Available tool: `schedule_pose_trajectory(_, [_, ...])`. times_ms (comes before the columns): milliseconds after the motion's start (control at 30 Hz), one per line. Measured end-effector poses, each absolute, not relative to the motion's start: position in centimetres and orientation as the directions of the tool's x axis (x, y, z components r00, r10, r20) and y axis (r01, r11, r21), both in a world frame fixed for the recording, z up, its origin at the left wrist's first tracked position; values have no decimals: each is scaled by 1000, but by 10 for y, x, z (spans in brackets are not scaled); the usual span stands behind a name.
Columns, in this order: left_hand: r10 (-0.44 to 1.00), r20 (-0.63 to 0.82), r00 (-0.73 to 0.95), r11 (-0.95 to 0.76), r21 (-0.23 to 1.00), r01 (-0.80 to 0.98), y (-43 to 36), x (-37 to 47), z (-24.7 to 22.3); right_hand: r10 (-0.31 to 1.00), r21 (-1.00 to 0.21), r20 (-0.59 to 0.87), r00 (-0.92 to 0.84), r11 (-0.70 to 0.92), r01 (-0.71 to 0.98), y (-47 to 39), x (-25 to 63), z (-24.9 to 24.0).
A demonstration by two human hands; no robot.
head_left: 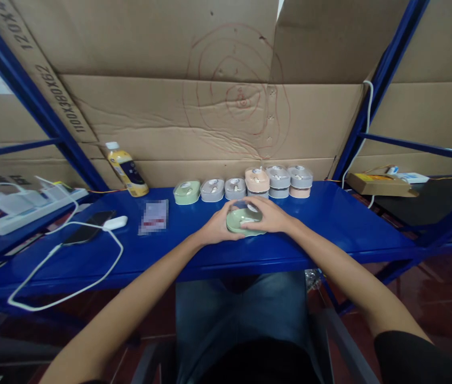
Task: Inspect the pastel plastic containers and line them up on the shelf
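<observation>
Near the front edge of the blue shelf, I hold a small light-green container with a clear lid between both hands. My left hand is closed around its left side, thumb low at the front. From the right, my right hand grips it, with fingers over the far rim and thumb across the front. Part of the container is hidden by my fingers. Just behind stand similar lidded containers: a green one, a grey one, another grey one, and stacks topped by a peach one and grey ones.
A yellow drink bottle leans at the back left. A blurred packet, a dark phone, a white charger case and a looping white cable lie left on the blue shelf. Blue posts and cardboard walls enclose it.
</observation>
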State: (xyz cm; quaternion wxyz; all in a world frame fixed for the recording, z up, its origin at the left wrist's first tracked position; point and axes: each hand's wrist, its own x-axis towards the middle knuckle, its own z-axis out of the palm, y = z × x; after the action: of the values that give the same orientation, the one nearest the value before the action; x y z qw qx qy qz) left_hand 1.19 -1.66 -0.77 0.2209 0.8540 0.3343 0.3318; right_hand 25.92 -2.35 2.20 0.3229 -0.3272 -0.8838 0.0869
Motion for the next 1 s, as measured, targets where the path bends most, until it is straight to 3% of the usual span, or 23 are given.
schedule_pose_trajectory(200, [653, 406, 640, -756, 411, 510, -16, -1, -3, 732, -547, 619, -283, 661, 514, -1, 294, 27])
schedule_pose_trajectory(333, [672, 437, 597, -740, 419, 526, -14, -4, -2, 751, -580, 627, -208, 628, 519, 7, 309, 30])
schedule_pose_trajectory(433, [711, 536, 456, -701, 487, 520, -6, -8, -2, 745, -571, 630, -220, 636, 520, 8, 311, 31])
schedule_pose_trajectory(600, [729, 683, 56, -573, 563, 596, 3, -19, 2, 746, -565, 629, -219, 633, 529, 10, 309, 29])
schedule_pose_trajectory(667, [741, 663, 107, -568, 534, 627, -2, -20, 3, 738, -561, 643, -205, 637, 529, 9, 309, 29])
schedule_pose_trajectory(833, [705, 481, 521, -707, 420, 569, -22, -5, 2, 645, -462, 676, -356, 748, 477, 0, 301, 34])
schedule_pose_trajectory(1000, [739, 433, 515, -672, 526, 521, -23, 8, -6, 559, -390, 570, -603, 829, 400, -8, 278, 34])
